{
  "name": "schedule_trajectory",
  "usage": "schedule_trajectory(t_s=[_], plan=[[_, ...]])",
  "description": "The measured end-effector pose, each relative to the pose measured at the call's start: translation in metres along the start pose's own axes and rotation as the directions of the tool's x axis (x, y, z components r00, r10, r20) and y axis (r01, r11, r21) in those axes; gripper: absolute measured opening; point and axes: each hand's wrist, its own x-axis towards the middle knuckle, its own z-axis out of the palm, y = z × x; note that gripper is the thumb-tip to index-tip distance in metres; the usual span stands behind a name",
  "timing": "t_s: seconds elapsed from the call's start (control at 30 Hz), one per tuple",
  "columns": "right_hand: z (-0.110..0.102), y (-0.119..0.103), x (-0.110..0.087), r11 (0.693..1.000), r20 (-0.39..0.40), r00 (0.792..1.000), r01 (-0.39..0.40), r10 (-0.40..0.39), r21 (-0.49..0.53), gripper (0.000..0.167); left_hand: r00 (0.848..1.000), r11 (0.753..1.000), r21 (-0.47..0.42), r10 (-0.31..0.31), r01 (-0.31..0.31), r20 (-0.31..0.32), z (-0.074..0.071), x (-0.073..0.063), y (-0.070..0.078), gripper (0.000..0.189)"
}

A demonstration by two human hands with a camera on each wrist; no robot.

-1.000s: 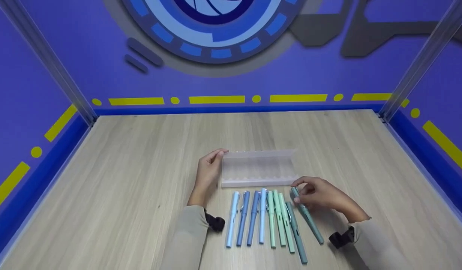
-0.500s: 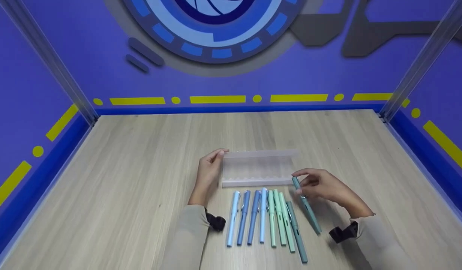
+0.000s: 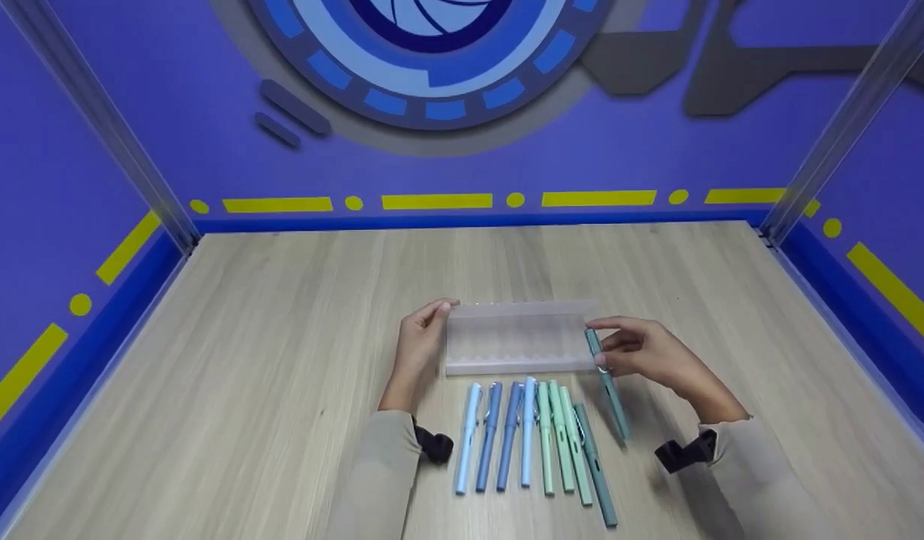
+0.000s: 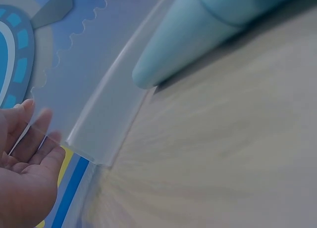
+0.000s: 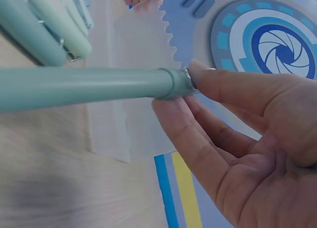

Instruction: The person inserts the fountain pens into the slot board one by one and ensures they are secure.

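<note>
My left hand (image 3: 421, 341) pinches the left end of a translucent plastic pen case (image 3: 518, 369) with scalloped edges, which also shows in the left wrist view. Between thumb and fingers, my right hand (image 3: 649, 349) holds a dark green pen (image 3: 612, 397) near its top end. That pen slants beside the case's right end, its top overlapping the case's edge in the head view. The right wrist view shows the pen (image 5: 114, 84) running left from the fingertips. Below the case lies a row of pens: light blue (image 3: 468, 439), blue (image 3: 489, 436), pale green (image 3: 546, 439) and another dark green pen (image 3: 597, 465).
A wooden table (image 3: 297, 322) carries everything. Blue panels (image 3: 507, 161) with yellow marks enclose its back and sides. Black wrist cameras (image 3: 434, 446) sit at both sleeves. One light blue pen (image 4: 173, 45) lies close to the left wrist camera.
My right hand has raised the dark green pen away from the row, up along the right end of the case. The left hand keeps its hold on the case, and the other pens stay put.
</note>
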Motion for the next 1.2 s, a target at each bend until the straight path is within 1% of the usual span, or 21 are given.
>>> schedule_trajectory(t_s=[0.1, 0.3, 0.37, 0.4, 0.43, 0.63, 0.67, 0.8, 0.87, 1.03, 1.2], plan=[[-0.001, -0.003, 0.003, 1.000, -0.047, 0.999, -0.015, 0.015, 0.013, 0.056, 1.000, 1.000, 0.005, 0.010, -0.010, 0.002, 0.000, 0.001, -0.001, 0.027], [-0.005, -0.008, 0.008, 0.999, -0.125, 0.991, -0.036, 0.038, 0.017, 0.057, 1.000, 1.000, 0.026, -0.014, 0.014, 0.008, -0.001, 0.001, -0.001, 0.027], [-0.006, -0.010, 0.010, 0.999, -0.144, 0.989, -0.038, 0.039, 0.010, 0.057, 1.000, 0.999, 0.031, -0.009, 0.008, 0.012, -0.001, 0.000, -0.001, 0.028], [-0.006, -0.011, 0.011, 0.999, -0.154, 0.987, -0.037, 0.038, 0.008, 0.058, 1.000, 1.000, 0.031, -0.005, 0.005, 0.013, -0.001, 0.000, -0.001, 0.028], [-0.007, -0.012, 0.013, 0.999, -0.163, 0.986, -0.033, 0.034, 0.007, 0.058, 1.000, 0.999, 0.033, -0.006, 0.005, 0.017, -0.002, -0.002, 0.004, 0.029], [-0.008, -0.017, 0.019, 1.000, -0.221, 0.975, -0.019, 0.024, 0.024, 0.058, 1.000, 0.999, 0.039, -0.004, 0.004, 0.019, -0.001, -0.002, 0.005, 0.031], [-0.008, -0.018, 0.020, 0.999, -0.227, 0.973, -0.019, 0.025, 0.027, 0.058, 1.000, 0.999, 0.040, 0.003, -0.004, 0.015, -0.001, 0.001, 0.000, 0.031], [-0.010, -0.019, 0.023, 0.999, -0.256, 0.967, -0.007, 0.017, 0.040, 0.056, 1.000, 0.999, 0.043, 0.019, -0.019, 0.010, -0.001, 0.001, -0.001, 0.029], [-0.011, -0.020, 0.025, 0.999, -0.272, 0.962, 0.000, 0.013, 0.049, 0.056, 1.000, 0.999, 0.033, 0.015, -0.016, 0.011, -0.001, 0.001, -0.002, 0.029], [-0.009, -0.020, 0.030, 0.998, -0.327, 0.945, 0.017, 0.006, 0.067, 0.057, 1.000, 1.000, -0.001, -0.002, 0.002, 0.005, -0.001, 0.001, -0.003, 0.028], [-0.008, -0.022, 0.036, 0.997, -0.402, 0.916, 0.052, -0.021, 0.065, 0.054, 1.000, 0.998, -0.056, -0.017, 0.017, 0.011, 0.000, 0.000, -0.003, 0.028]])
